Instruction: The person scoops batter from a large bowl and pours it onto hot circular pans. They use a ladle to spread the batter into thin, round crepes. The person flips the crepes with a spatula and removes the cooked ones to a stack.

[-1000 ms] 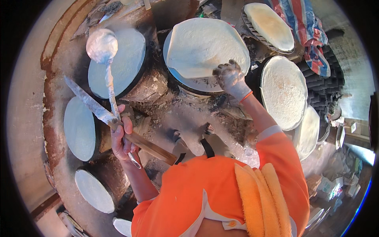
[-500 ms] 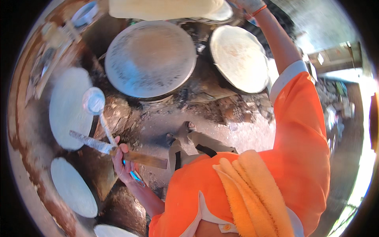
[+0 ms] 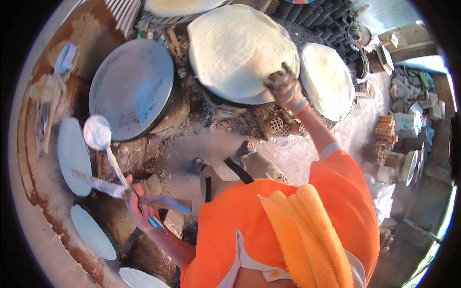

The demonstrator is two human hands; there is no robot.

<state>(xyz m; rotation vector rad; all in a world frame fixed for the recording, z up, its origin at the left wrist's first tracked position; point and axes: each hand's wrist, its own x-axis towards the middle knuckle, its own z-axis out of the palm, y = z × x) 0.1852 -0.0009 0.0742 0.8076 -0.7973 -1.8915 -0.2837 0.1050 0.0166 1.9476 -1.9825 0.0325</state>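
Nearest: my left hand, closed around a ladle and a wooden-handled blade, the two crossing at the grip. Ladle bowl coated whitish; how full, I cannot tell. Its axis runs up-left, bowl end away from me. Blade tip points left; the handle slopes slightly down-right toward my orange top. Left of these, a round griddle looks pale across its face.

Ahead on the floor: pierced blocks.

Beyond: my gloved right hand, fingers bent, at the near right edge of a large pale sheet, hiding part of that edge; whether it pinches, I cannot tell. The sheet lies ahead of me, nearly circular, slightly wider left to right. Streaked grey griddle to its left; second sheet just right.

Farthest: a third sheet on a wire rack.
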